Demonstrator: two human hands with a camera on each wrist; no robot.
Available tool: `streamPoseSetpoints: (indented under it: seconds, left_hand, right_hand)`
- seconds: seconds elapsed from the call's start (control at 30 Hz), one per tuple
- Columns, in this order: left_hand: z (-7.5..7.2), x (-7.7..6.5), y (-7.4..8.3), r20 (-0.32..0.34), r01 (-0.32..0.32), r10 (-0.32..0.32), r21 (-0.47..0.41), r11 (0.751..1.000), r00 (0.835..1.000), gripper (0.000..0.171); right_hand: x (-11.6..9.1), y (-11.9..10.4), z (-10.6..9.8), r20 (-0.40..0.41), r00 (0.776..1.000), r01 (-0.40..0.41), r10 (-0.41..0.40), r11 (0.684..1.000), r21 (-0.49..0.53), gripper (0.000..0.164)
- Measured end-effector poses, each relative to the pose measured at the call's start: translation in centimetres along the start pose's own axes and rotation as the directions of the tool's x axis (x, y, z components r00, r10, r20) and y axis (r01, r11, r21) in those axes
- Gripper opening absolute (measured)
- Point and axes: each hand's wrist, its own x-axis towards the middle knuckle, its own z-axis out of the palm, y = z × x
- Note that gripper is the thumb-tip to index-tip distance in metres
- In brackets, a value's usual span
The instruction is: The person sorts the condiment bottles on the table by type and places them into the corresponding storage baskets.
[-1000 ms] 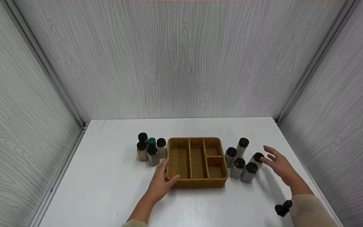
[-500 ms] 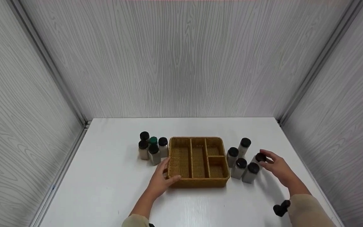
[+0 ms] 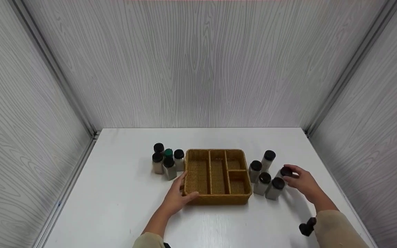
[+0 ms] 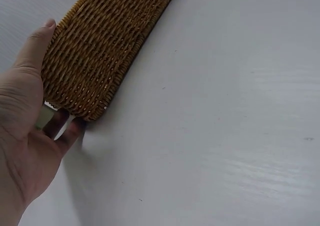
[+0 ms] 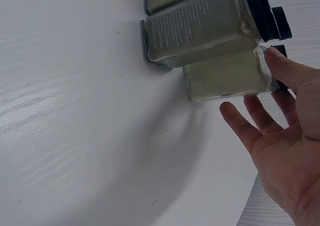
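Note:
A brown woven basket (image 3: 219, 200) with several compartments sits mid-table. My left hand (image 3: 174, 199) grips its front left corner. In the left wrist view the thumb lies along the rim of the woven wall (image 4: 95, 55), and the fingers reach around the corner. On the basket's right, my right hand (image 3: 303, 183) pinches the dark cap of a square glass spice jar (image 5: 225, 78), the rightmost of its group. Thumb and fingers are on either side of the cap; the lower fingers hang away from the glass. The jar stands upright among its neighbours.
Several black-capped jars (image 3: 262, 186) stand close together between the basket and my right hand. Left of the basket is another cluster of jars (image 3: 169, 169), one with a green cap (image 3: 168, 152). Grey wood-grain panels (image 3: 198, 69) enclose the white table (image 3: 115, 206) at back and sides.
My right hand has come down from beside the rightmost jar and closed its thumb and fingers around the cap. The left hand stays on the basket corner.

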Motion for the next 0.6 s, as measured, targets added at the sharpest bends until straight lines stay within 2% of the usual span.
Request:
streamPoseSetpoints:
  seconds: [0.33,0.6]
  left_hand:
    - [0.20,0.06,-0.14,-0.025,-0.020,0.021,0.056,0.998,0.999,0.100]
    - [0.02,-0.01,0.19,0.004,-0.028,0.027,0.051,0.998,1.000,0.102]
  right_hand:
    - [0.34,0.41,-0.02,-0.019,1.000,0.010,-0.011,1.000,-0.022,0.067]
    - [0.29,0.20,-0.11,-0.021,0.999,0.028,-0.030,0.995,-0.095,0.068]
